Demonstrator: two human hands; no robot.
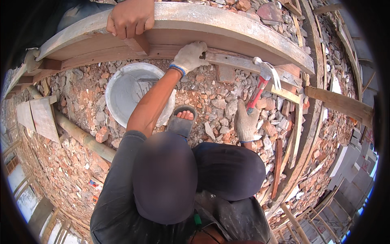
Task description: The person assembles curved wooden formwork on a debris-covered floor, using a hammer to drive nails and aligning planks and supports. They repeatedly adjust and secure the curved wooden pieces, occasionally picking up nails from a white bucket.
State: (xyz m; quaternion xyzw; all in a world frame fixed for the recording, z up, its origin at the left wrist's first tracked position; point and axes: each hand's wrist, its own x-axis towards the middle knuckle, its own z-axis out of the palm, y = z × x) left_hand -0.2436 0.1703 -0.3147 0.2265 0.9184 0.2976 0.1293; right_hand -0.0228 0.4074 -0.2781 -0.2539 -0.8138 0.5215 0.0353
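My left hand (189, 57), in a pale work glove with a blue cuff, is closed at the end of a wooden batten (233, 60) lying along the formwork. Its fingertips are partly hidden there. My right hand (246, 124), also gloved, is wrapped round the lower handle of a claw hammer (259, 90) with a red grip. The hammer's metal head is raised toward the batten's right part. Above the batten runs a long wooden formwork board (227, 21), which looks curved. Another person's bare hand (132, 18) rests over its top edge.
A grey basin (118, 91) holding thin dark rods stands left of my sandalled foot (181, 122). Broken brick and stone rubble (217, 103) cover the ground. A round pole (83, 136) lies at left. Timbers (310, 142) and a projecting beam (339, 101) are at right. Another gloved hand (31, 59) touches the board's left end.
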